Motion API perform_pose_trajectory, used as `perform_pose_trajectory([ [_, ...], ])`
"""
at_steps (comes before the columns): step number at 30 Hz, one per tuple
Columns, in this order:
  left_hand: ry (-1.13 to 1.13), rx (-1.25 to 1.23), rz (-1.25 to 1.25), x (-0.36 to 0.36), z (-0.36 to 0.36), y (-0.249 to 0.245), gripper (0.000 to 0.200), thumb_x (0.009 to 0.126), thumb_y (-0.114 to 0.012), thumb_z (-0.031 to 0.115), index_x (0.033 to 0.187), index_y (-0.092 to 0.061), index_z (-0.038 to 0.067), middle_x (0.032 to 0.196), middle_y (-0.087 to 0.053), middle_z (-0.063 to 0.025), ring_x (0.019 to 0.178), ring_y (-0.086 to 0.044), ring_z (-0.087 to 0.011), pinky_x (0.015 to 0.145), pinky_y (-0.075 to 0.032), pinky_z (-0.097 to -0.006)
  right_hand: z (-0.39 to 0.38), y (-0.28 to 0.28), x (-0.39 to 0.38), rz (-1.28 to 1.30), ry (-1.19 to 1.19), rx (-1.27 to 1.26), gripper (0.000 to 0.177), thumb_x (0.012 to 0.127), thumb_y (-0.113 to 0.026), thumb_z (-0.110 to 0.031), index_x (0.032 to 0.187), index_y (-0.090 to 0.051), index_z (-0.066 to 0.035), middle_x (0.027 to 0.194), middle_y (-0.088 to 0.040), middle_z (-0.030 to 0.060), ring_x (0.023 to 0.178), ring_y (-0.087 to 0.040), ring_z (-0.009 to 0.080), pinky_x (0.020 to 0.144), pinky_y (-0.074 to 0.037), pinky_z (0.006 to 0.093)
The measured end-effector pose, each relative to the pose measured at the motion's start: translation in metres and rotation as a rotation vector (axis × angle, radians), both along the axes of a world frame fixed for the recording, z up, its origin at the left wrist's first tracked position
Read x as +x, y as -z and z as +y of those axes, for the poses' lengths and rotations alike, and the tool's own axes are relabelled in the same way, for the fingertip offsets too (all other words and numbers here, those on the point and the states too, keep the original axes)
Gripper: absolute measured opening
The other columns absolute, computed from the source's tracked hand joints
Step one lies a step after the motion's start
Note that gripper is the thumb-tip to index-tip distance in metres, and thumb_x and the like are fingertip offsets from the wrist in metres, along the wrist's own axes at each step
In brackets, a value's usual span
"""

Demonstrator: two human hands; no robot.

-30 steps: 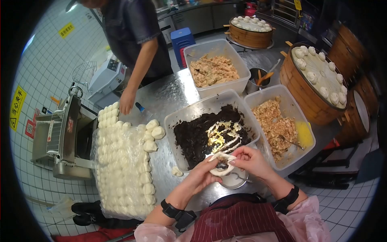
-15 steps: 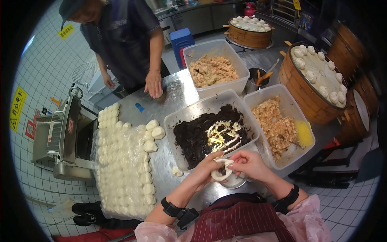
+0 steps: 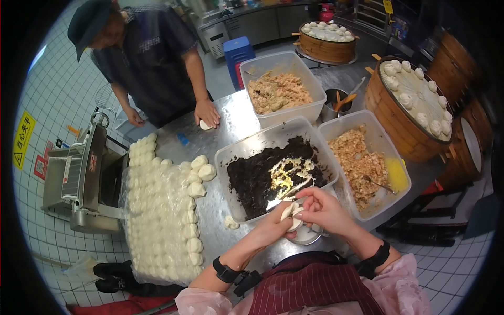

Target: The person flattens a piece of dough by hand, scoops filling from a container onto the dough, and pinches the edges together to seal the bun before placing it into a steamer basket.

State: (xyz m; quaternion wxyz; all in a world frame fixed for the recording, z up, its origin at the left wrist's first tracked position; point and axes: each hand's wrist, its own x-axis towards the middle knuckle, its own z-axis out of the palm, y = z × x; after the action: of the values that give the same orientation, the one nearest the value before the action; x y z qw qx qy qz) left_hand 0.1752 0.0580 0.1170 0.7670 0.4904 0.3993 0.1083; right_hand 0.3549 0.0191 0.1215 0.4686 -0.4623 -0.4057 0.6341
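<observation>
Between my hands is a white filled bun (image 3: 290,212), its dough edge folded inward and partly drawn together. My left hand (image 3: 271,224) cups it from the left, fingers curled beneath. With thumb and fingertips, my right hand (image 3: 322,211) pinches the rim from the other side. Any filling inside is mostly hidden by the folds. Just beyond my hands stands a clear tub of dark filling (image 3: 222,167), with a pale, shiny patch on it. Below the bun, a round metal bowl (image 3: 310,237) is partly covered by my hands.
Plastic-covered dough balls (image 3: 160,220) lie left, beside a steel roller machine (image 3: 86,178). Tubs of meat filling (image 3: 362,168) and lighter filling (image 3: 281,92) stand right and behind. Bamboo steamers (image 3: 401,115) hold pleated buns. Across the table, a co-worker's hand (image 3: 208,112) presses a dough disc.
The bun's opening has narrowed, its rim now folded over the filling. My right hand has risen slightly. The co-worker's pressing hand has shifted slightly right, and a white dough disc shows under it.
</observation>
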Motion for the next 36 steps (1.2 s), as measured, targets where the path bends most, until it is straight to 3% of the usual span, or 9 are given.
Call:
perform_pose_trajectory([
  [8, -0.311, -0.138, -0.228, 0.003, 0.000, -0.001, 0.042, 0.091, -0.051, 0.014, 0.131, -0.039, 0.009, 0.107, -0.055, -0.0085, 0.079, -0.060, -0.0130, 0.053, -0.049, -0.0211, -0.001, -0.010, 0.002, -0.164, 0.064, 0.029, 0.017, 0.079, -0.069, -0.007, 0.092, -0.062, 0.001, 0.070, -0.056, -0.0002, 0.056, -0.052, 0.0030, 0.050, -0.041, 0.0165],
  [12, -0.190, 0.126, -0.078, 0.007, -0.004, -0.003, 0.039, 0.091, -0.045, 0.011, 0.130, -0.040, 0.009, 0.104, -0.055, -0.0070, 0.072, -0.058, -0.0100, 0.052, -0.047, -0.0208, -0.001, -0.006, 0.005, -0.229, 0.000, 0.051, 0.016, 0.079, -0.068, -0.007, 0.092, -0.063, 0.001, 0.074, -0.057, 0.0012, 0.060, -0.054, 0.0037, 0.051, -0.041, 0.0172],
  [13, -0.116, 0.221, -0.047, 0.007, -0.004, -0.007, 0.038, 0.091, -0.042, 0.009, 0.129, -0.039, 0.008, 0.103, -0.055, -0.0066, 0.070, -0.057, -0.0092, 0.052, -0.047, -0.0209, -0.002, -0.010, 0.006, -0.381, 0.007, 0.261, 0.015, 0.080, -0.067, -0.008, 0.090, -0.063, 0.002, 0.078, -0.057, 0.0025, 0.061, -0.055, 0.0044, 0.051, -0.042, 0.0180],
  [17, 0.062, 0.188, 0.068, 0.005, 0.001, -0.007, 0.042, 0.090, -0.038, 0.006, 0.131, -0.037, 0.009, 0.103, -0.054, -0.0066, 0.076, -0.058, -0.0114, 0.056, -0.050, -0.0223, 0.000, -0.017, 0.003, -0.532, 0.036, 0.393, 0.015, 0.081, -0.066, -0.008, 0.091, -0.062, 0.002, 0.077, -0.057, 0.0023, 0.060, -0.055, 0.0052, 0.052, -0.043, 0.0194],
  [19, -0.052, 0.213, -0.065, 0.008, -0.001, 0.003, 0.045, 0.089, -0.039, 0.005, 0.134, -0.035, 0.009, 0.106, -0.053, -0.0088, 0.084, -0.059, -0.0144, 0.062, -0.053, -0.0252, 0.002, -0.006, 0.004, -0.164, -0.022, 0.013, 0.017, 0.080, -0.067, -0.010, 0.093, -0.062, 0.000, 0.076, -0.056, 0.0017, 0.063, -0.055, 0.0048, 0.054, -0.043, 0.0203],
  [24, -0.345, -0.133, -0.149, 0.011, -0.001, -0.019, 0.046, 0.087, -0.041, 0.003, 0.132, -0.039, 0.010, 0.109, -0.054, -0.0101, 0.088, -0.058, -0.0158, 0.067, -0.053, -0.0261, -0.001, -0.006, 0.005, -0.296, 0.004, 0.056, 0.018, 0.080, -0.067, -0.011, 0.094, -0.062, -0.001, 0.076, -0.054, 0.0001, 0.069, -0.054, 0.0040, 0.057, -0.043, 0.0201],
  [29, -0.238, 0.137, -0.174, 0.007, -0.002, 0.007, 0.036, 0.089, -0.042, 0.006, 0.125, -0.044, 0.009, 0.100, -0.057, -0.0053, 0.081, -0.057, -0.0110, 0.058, -0.048, -0.0226, 0.001, -0.005, 0.003, -0.301, 0.014, 0.132, 0.019, 0.078, -0.068, -0.010, 0.095, -0.062, -0.003, 0.078, -0.054, -0.0005, 0.067, -0.052, 0.0044, 0.057, -0.043, 0.0199],
  [34, -0.051, 0.165, -0.058, 0.004, 0.000, 0.002, 0.027, 0.089, -0.041, 0.006, 0.114, -0.050, 0.008, 0.100, -0.056, -0.0048, 0.081, -0.055, -0.0096, 0.065, -0.048, -0.0234, 0.000, -0.025, 0.004, -0.501, -0.013, 0.377, 0.022, 0.076, -0.069, -0.011, 0.095, -0.063, -0.002, 0.077, -0.055, 0.0025, 0.066, -0.053, 0.0079, 0.059, -0.044, 0.0212],
  [36, 0.045, 0.583, 0.040, 0.002, 0.003, 0.009, 0.030, 0.087, -0.041, 0.003, 0.115, -0.051, 0.006, 0.105, -0.056, -0.0051, 0.085, -0.056, -0.0110, 0.074, -0.047, -0.0245, 0.002, -0.021, 0.002, -0.418, -0.039, 0.274, 0.020, 0.076, -0.070, -0.011, 0.092, -0.064, -0.002, 0.077, -0.056, 0.0031, 0.066, -0.054, 0.0083, 0.058, -0.044, 0.0215],
])
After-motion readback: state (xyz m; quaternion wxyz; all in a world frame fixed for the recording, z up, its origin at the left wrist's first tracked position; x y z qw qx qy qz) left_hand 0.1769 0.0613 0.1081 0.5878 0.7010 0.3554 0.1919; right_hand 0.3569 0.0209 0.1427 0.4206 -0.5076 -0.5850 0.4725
